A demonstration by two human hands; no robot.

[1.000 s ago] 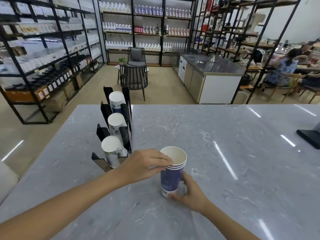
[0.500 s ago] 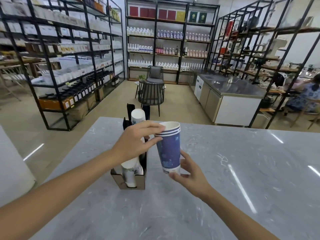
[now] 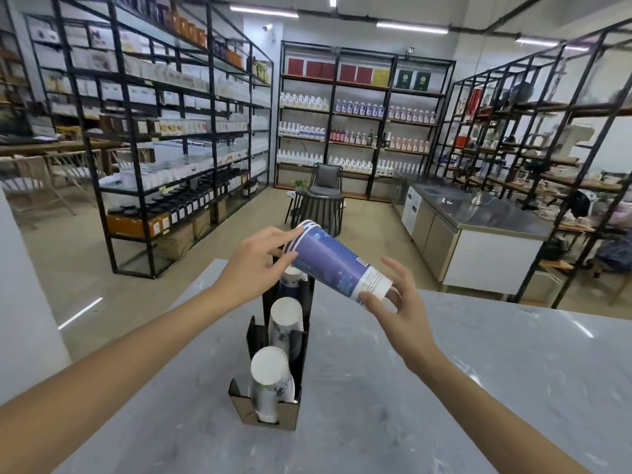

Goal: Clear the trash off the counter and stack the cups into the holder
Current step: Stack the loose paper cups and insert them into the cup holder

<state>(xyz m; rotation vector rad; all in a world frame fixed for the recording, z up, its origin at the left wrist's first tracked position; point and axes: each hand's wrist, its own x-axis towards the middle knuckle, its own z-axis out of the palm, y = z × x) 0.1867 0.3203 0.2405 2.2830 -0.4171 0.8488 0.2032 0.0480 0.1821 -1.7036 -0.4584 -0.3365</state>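
Observation:
A nested stack of blue paper cups (image 3: 333, 261) hangs tilted almost on its side above the counter, rims pointing up and left. My left hand (image 3: 254, 265) pinches the stack at its rims. My right hand (image 3: 398, 307) holds the white bottom end with thumb and fingertips. Directly below stands the black stepped cup holder (image 3: 270, 410), with upside-down white cups (image 3: 270, 374) in its slots. The far slots are partly hidden behind my left hand and the stack.
The grey marble counter (image 3: 444, 388) spreads to the right and front of the holder. Beyond its far edge are the shop floor, black shelving racks (image 3: 171, 148), a chair (image 3: 325, 189) and a steel worktop (image 3: 478, 213).
Both hands lifted the cup stack off the counter, raised it over the holder and tipped it from upright to nearly horizontal. My view has swung upward and the holder now lies straight ahead.

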